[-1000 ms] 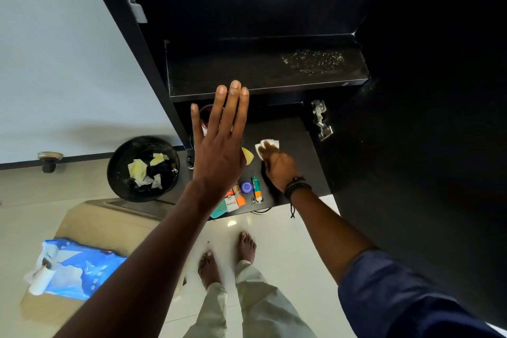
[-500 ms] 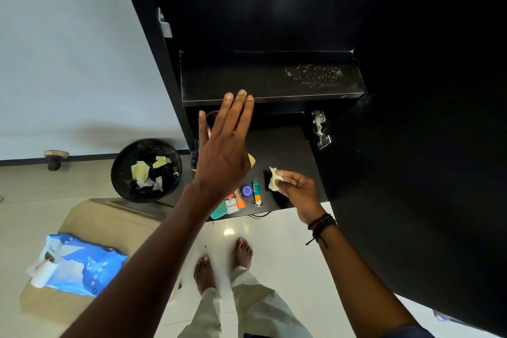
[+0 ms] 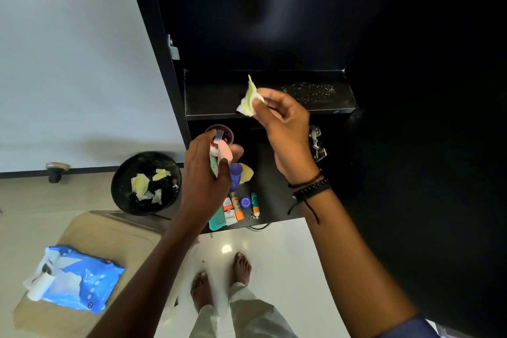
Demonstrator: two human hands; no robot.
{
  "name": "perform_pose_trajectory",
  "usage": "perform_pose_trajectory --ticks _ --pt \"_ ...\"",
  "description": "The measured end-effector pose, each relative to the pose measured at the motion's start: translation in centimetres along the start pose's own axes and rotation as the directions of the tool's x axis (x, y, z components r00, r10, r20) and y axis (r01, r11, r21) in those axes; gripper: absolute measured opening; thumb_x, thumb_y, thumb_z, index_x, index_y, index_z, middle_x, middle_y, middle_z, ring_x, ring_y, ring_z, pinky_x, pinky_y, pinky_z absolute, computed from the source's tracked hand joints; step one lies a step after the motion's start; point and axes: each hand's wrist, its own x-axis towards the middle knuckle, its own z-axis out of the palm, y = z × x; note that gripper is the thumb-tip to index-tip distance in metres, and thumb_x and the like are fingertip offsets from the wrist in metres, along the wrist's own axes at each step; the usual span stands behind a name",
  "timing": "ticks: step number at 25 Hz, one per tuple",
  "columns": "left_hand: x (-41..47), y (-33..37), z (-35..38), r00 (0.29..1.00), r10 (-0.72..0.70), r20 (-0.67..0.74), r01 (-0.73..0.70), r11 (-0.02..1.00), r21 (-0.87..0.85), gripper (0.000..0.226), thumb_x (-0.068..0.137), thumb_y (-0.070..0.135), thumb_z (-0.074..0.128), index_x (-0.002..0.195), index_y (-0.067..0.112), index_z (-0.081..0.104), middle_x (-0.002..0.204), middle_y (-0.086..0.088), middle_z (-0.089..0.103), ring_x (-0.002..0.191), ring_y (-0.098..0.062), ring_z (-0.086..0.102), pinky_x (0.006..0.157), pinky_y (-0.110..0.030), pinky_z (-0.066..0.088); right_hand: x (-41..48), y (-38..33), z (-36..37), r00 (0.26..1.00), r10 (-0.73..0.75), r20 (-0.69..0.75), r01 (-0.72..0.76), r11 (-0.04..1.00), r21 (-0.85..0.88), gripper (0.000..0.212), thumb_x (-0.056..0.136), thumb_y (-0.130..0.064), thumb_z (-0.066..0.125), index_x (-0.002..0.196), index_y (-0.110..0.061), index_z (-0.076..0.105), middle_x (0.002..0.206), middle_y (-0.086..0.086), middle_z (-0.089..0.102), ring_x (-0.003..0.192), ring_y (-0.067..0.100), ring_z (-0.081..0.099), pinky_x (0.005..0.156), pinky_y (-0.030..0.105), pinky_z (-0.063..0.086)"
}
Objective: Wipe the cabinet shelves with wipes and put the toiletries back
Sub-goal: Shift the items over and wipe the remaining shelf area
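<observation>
1. The wipe (image 3: 248, 103) is a crumpled wad, white tinged yellow-green. The right hand (image 3: 286, 132) pinches it between thumb and fingertips, raised in front of the upper shelf (image 3: 219, 99).
2. That shelf is black, with pale specks (image 3: 310, 89) at its right end.
3. The left hand (image 3: 207, 186) curls its fingers round a pink item (image 3: 225, 153) and a teal toothed piece (image 3: 214, 166), above the lower shelf (image 3: 274, 186).
4. A white-and-red tube (image 3: 229, 211) on the lower shelf bears print too small to read.
5. Close beside it, near the front edge, lie a comb (image 3: 215, 221), an orange tube (image 3: 238, 210), a blue cap (image 3: 245, 202) and a green-and-orange stick (image 3: 254, 203).
6. A red cup (image 3: 226, 132) stands at the back of the lower shelf; I cannot tell what is in it.
7. A purple cup (image 3: 235, 175) stands just in front of the left hand's fingers.
8. The black bin (image 3: 120, 186) on the floor holds crumpled white and yellow wads.
9. A blue pack (image 3: 82, 285) lies open on a beige mat (image 3: 109, 236), with white sheet showing at its left end.
</observation>
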Motion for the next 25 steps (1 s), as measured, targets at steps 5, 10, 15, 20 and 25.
perform_pose_trajectory --ticks 5,10,15,20,25 --pt "-0.3 -1.4 0.7 0.996 -0.083 0.026 0.082 0.995 0.052 0.043 0.082 0.007 0.064 0.121 0.015 0.047 0.121 -0.005 0.053 0.107 -0.016 0.049 0.087 -0.029 0.04 3.6 1.8 1.8 0.987 0.001 -0.158 -0.036 0.976 -0.217 0.017 0.084 -0.013 0.071 0.099 -0.006 0.069 0.094 0.006 0.073 0.086 0.017 0.07 0.074 0.028 0.058" --pt "-1.1 -3.2 1.3 0.987 -0.145 0.064 0.142 0.988 0.055 0.045 0.083 0.011 0.064 0.123 0.019 0.046 0.122 -0.001 0.051 0.109 -0.017 0.051 0.084 -0.036 0.05 3.6 1.9 1.5 0.979 -0.07 -0.191 -0.002 0.935 -0.354 0.015 0.085 -0.017 0.07 0.098 -0.01 0.071 0.091 -0.002 0.07 0.072 0.001 0.062 0.062 0.008 0.05" --pt "-1.0 -4.0 1.6 0.978 -0.193 0.082 0.188 0.98 0.067 0.049 0.085 0.013 0.064 0.129 0.019 0.044 0.129 -0.002 0.049 0.114 -0.022 0.052 0.086 -0.039 0.052 1.8 3.2 -0.1 0.981 -0.024 -0.191 -0.027 0.966 -0.258 0.021 0.084 -0.02 0.068 0.104 -0.026 0.063 0.099 0.002 0.065 0.08 0.028 0.068 0.069 0.037 0.059" --pt "-0.2 -3.8 1.9 0.974 -0.192 0.117 0.173 0.973 0.154 0.057 0.082 0.009 0.064 0.134 0.021 0.042 0.137 -0.002 0.046 0.121 -0.026 0.046 0.094 -0.04 0.046 -1.6 7.5 -2.4 0.991 -0.013 -0.136 -0.041 0.921 -0.388 0.031 0.08 -0.003 0.066 0.104 -0.021 0.06 0.091 0.005 0.061 0.07 0.013 0.06 0.065 0.025 0.051" --pt "2.2 -4.2 1.9 0.939 0.0 0.343 -0.15 0.9 0.41 0.08 0.077 0.003 0.067 0.146 0.025 0.032 0.154 -0.001 0.03 0.14 -0.028 0.027 0.109 -0.044 0.034 -2.5 11.8 -3.3 0.951 0.212 0.224 0.037 0.641 -0.766 0.046 0.075 -0.021 0.074 0.117 -0.029 0.056 0.117 -0.003 0.054 0.105 0.015 0.054 0.084 0.033 0.054"
